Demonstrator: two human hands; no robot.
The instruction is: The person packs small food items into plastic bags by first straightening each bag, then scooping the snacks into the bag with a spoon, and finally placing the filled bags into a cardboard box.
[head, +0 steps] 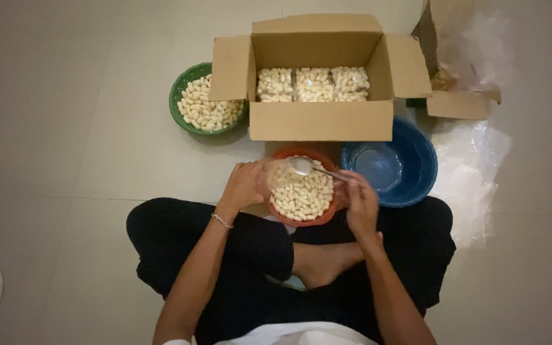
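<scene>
I sit cross-legged on a tiled floor with an orange bowl (327, 216) of small pale oblong pieces in front of my legs. My left hand (247, 184) holds a clear plastic bag (280, 172) over the bowl's left rim. My right hand (360, 199) grips the handle of a metal spoon (304, 167), whose scoop lies at the bag's mouth above the bowl. A thin bracelet circles my left wrist.
Beyond the bowl stands an open cardboard box (321, 121) with filled bags of the same pieces inside. A green basket (180, 89) of loose pieces sits to its left, a blue basin (410, 176) to the right, and clear plastic sheets (471, 176) at far right.
</scene>
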